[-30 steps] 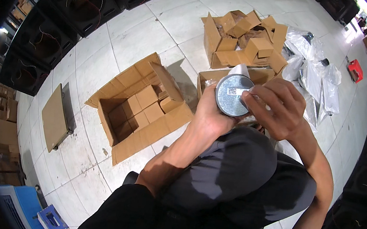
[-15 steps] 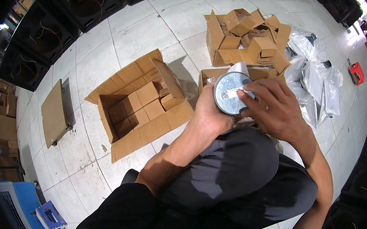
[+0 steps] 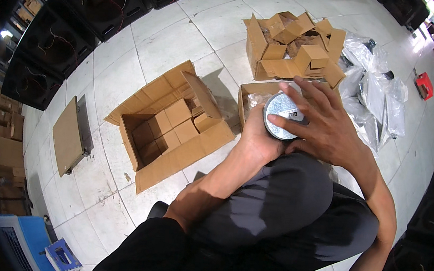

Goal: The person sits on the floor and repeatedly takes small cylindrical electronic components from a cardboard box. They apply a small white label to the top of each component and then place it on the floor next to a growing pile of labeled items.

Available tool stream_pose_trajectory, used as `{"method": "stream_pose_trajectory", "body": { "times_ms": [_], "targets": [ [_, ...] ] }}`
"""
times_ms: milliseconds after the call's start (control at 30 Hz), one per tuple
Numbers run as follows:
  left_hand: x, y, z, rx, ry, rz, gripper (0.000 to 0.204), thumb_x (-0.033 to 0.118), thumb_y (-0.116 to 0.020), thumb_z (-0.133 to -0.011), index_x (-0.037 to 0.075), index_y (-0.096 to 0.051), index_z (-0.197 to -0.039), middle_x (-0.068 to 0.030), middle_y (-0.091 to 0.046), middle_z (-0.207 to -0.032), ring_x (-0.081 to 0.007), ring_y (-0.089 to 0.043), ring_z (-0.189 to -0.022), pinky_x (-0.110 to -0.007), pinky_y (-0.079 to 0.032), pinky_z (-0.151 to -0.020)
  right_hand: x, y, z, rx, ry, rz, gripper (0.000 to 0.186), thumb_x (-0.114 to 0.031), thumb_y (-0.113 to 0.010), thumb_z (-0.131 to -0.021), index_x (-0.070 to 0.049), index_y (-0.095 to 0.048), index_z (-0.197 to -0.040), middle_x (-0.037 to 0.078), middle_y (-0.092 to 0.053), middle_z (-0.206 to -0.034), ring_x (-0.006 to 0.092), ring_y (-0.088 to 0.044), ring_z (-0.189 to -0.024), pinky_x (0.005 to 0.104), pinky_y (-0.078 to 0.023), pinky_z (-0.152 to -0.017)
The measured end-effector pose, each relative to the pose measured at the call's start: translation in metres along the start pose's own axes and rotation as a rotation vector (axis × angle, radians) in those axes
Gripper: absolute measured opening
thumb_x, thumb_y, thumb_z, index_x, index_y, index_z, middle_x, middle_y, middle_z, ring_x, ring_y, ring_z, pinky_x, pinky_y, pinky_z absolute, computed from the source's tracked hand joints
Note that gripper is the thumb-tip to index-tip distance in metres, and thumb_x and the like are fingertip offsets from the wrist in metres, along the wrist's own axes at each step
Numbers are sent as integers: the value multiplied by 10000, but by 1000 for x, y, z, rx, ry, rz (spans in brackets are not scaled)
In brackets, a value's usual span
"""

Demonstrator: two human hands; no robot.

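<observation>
Fingers of the right hand (image 3: 332,124) have spread wider across the labelled silver disc (image 3: 277,106), so its hold seems now to depend on the left hand (image 3: 260,137), curled around it, right of the open carton (image 3: 185,156). Plastic-wrapped parts (image 3: 374,96) lie farther right.

Left forearm (image 3: 214,183) slants up and to the right, and there's the left hand (image 3: 260,136), cupped, its wrist nearly straight! Right arm (image 3: 380,195) bowed out at the elbow, forearm angling inward — the right hand (image 3: 329,127) is back-up, fingers (image 3: 307,109) fanned wide — both hands close together.
</observation>
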State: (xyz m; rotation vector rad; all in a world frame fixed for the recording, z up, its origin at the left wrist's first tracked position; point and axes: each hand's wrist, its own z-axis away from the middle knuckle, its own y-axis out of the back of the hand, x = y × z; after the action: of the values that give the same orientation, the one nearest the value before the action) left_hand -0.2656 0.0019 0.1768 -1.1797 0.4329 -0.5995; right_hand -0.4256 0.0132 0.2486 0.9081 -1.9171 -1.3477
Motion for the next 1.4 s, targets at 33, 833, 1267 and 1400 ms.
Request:
{"method": "stream_pose_trajectory", "body": {
  "times_ms": [33,833,1267,1400],
  "targets": [
    [0,0,1,-18,-19,-7,406,307,-272,-991,73,-521,-1211,-124,-594,-1158,-269,-582,-1089,-458,-482,-949,2,1,3,0,-41,-15,709,-410,-742,-560,-287,-575,-1239,58,-397,-1445,302,-356,-1328,465,-322,-1069],
    [27,-1,-13,236,-325,-1428,247,126,-480,-942,8,-530,-1154,-130,-573,-1197,-216,-538,-1099,-397,-426,-961,18,-32,-15,10,-114,-75,618,-300,-790,-686,-50,-460,-1144,210,-553,-1083,359,-618,-998,419,-551,-789],
    [104,-4,-16,-138,92,-865,197,157,-428,-986,32,-522,-1106,-240,-383,-1398,-314,-349,-1335,-488,-261,-1122,-79,-61,221,373,-1404,-363,970,-393,-836,-615,40,-368,-1347,284,-505,-1249,385,-503,-1191,456,-436,-1005],
    [106,-9,-12,-25,10,-876,180,157,-424,-991,36,-530,-1072,-280,-318,-1437,-327,-293,-1383,-505,-246,-1137,-114,-75,270,277,-1625,-437,896,-337,-816,-603,-7,-423,-1338,256,-530,-1212,380,-525,-1155,471,-423,-1016]
  ]
}}
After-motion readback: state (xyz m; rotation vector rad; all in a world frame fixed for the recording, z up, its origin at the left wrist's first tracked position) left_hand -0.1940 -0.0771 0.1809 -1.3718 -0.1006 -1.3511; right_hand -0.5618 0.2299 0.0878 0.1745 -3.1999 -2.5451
